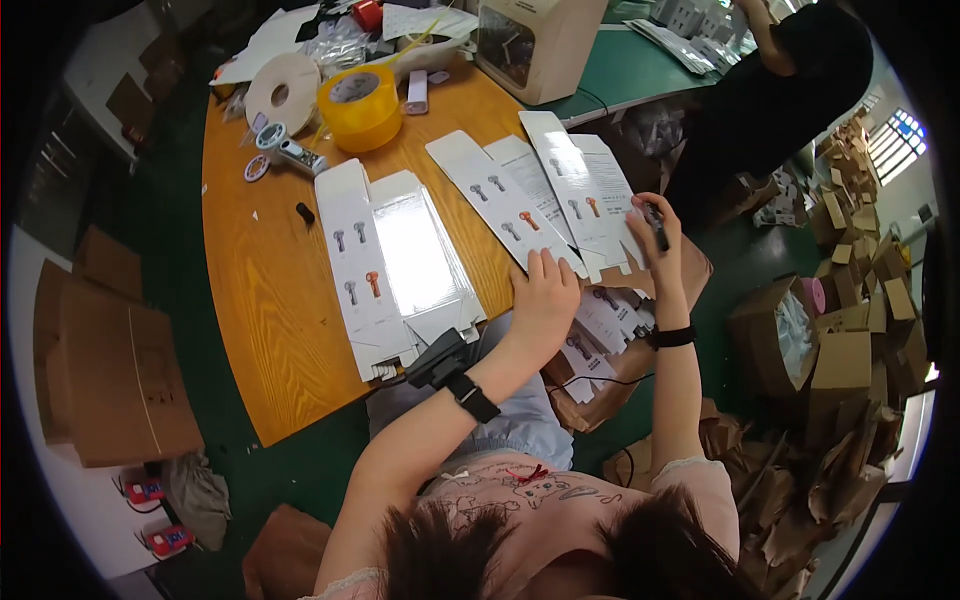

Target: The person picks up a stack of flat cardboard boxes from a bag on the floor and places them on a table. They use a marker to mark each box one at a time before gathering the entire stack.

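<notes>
My right hand [662,250] is closed around a short black marker [655,226], beside the right edge of a flattened white carton [572,185]. My left hand [548,305] rests with fingers apart on the lower end of another flattened carton [492,195]. Both cartons bear small printed pictures of grey and orange handheld fans. To the left lies a stack of like flat cartons [345,260], its glossy side reflecting light. A small black cap [305,212] sits on the wooden table [260,300] left of that stack.
Yellow tape [360,108], a white roll [283,92] and a handheld fan [290,150] stand at the back left. Behind is a beige clock-like machine [535,50]. More printed cartons [590,350] fill a box by my knees. Another person [790,110] works at far right.
</notes>
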The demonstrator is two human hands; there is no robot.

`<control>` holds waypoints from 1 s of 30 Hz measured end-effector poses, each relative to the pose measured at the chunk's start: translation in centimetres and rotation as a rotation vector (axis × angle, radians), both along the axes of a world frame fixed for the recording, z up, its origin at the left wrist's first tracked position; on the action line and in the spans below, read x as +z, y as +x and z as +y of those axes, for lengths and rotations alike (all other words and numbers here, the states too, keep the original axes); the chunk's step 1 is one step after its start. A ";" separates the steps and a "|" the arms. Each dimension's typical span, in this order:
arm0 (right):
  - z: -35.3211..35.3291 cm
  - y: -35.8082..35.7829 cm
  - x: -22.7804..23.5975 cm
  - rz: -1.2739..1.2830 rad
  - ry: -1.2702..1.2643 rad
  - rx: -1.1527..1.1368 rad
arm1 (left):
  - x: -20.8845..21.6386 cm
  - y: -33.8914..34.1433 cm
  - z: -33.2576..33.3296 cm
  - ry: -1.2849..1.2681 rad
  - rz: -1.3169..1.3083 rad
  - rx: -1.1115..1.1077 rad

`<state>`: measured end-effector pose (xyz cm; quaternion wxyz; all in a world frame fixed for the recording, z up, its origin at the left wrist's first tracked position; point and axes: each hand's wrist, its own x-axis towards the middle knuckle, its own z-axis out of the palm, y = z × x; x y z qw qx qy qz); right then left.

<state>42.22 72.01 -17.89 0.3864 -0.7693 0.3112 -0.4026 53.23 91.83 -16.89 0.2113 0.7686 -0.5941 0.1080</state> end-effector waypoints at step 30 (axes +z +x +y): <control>18.5 18.3 7.3 0.121 0.203 0.724 | 3.1 9.9 18.7 -0.312 0.457 0.249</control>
